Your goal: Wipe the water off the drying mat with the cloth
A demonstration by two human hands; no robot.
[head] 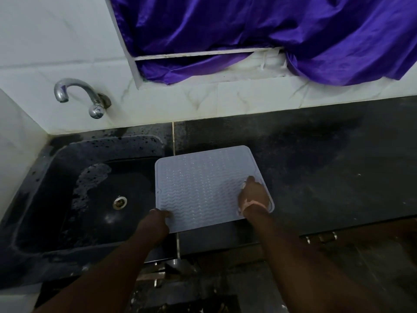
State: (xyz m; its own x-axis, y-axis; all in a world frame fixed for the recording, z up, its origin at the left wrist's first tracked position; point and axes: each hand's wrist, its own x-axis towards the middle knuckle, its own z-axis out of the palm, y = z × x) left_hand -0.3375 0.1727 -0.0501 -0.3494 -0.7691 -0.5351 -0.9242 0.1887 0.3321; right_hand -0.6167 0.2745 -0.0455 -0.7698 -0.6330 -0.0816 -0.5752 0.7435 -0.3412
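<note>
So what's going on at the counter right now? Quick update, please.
Left hand pins the drying mat at its near-left corner. Right hand presses on its right side; cloth hardly visible beneath. Nothing in the way.

Your left hand (158, 219) rests its fingers (167, 214) on the drying mat's (203, 184) near-left corner; your right hand (253, 195) lies on its right part. The mat sits on the table (327, 168), the sink (85, 190) left of your fingers, the tap (79, 93) behind.

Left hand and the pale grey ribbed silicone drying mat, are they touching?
Touching: the head view shows the left hand pressing the mat's near-left corner.
</note>
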